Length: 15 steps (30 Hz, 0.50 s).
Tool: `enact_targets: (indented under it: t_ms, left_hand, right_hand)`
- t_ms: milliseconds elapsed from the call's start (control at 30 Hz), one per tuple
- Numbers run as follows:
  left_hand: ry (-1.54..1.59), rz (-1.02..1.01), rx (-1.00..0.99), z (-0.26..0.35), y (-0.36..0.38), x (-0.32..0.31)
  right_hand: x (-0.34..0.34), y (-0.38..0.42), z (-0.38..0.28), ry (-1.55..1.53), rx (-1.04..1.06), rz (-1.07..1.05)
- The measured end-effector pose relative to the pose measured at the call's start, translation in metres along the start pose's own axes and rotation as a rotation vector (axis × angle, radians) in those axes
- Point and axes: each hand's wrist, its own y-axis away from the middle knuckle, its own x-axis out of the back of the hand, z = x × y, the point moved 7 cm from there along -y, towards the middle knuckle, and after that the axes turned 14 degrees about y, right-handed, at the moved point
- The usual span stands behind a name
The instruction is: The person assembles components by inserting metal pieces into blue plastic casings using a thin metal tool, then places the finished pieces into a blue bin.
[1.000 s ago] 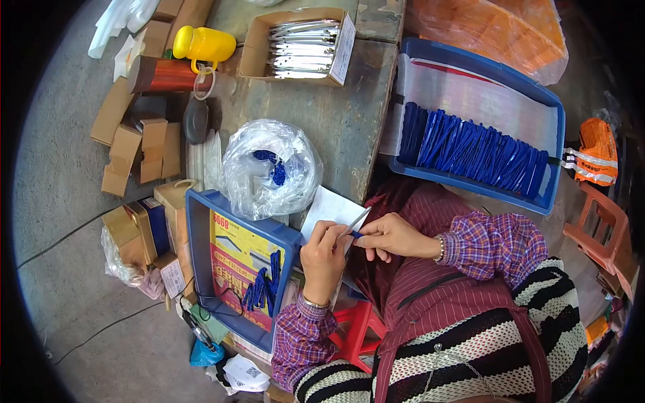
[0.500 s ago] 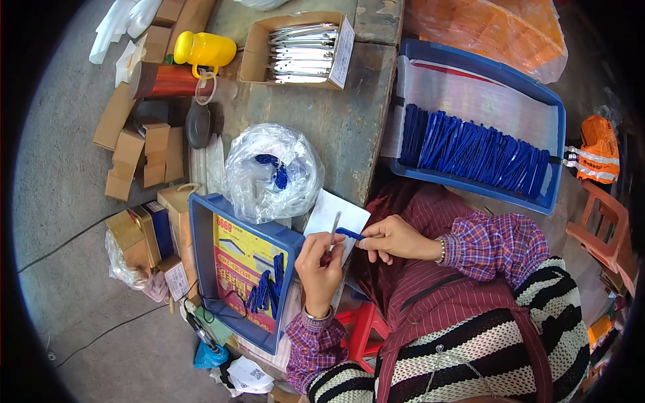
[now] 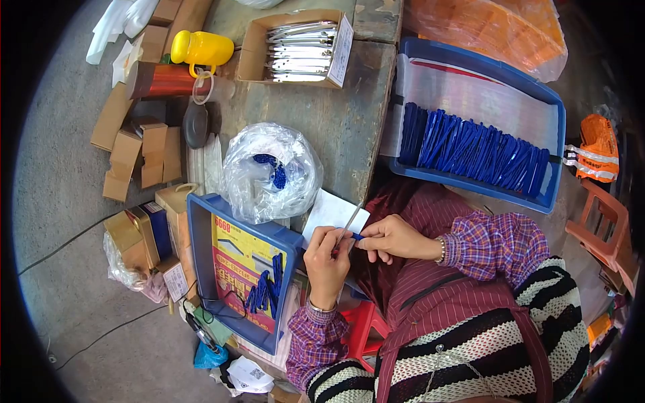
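Note:
My left hand (image 3: 327, 263) is closed around a thin grey metallic strip (image 3: 352, 218), which sticks up past the fingertips. My right hand (image 3: 396, 239) pinches a slim blue plastic piece (image 3: 357, 236). The fingertips of both hands nearly meet, and the blue piece's far end reaches the left fingers, which partly hide it. Beneath the hands lies a white sheet (image 3: 329, 209) at the table edge. Left of my left hand, a blue tray (image 3: 293, 236) holds several similar blue pieces (image 3: 267, 289) on a printed yellow-and-red sheet.
A large blue bin (image 3: 559, 134) full of blue pieces stands at right. On the table (image 3: 302, 111) are a clear plastic bag (image 3: 269, 195), a cardboard box (image 3: 252, 50) of silvery strips, a yellow cup (image 3: 205, 48) and a red cylinder (image 3: 168, 80). A red stool (image 3: 366, 329) is below.
My left hand has shifted slightly right and up, nearer the right hand. The metallic strip now tilts more to the right, and less of the blue piece shows.

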Motion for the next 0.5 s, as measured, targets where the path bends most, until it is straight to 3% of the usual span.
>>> enact_targets:
  t_ms: [500]
  left_hand:
    - [-0.381,-0.038,-0.269,0.021,0.002,-0.006]
  right_hand:
    - [-0.001,-0.002,0.003,-0.020,0.005,-0.003]
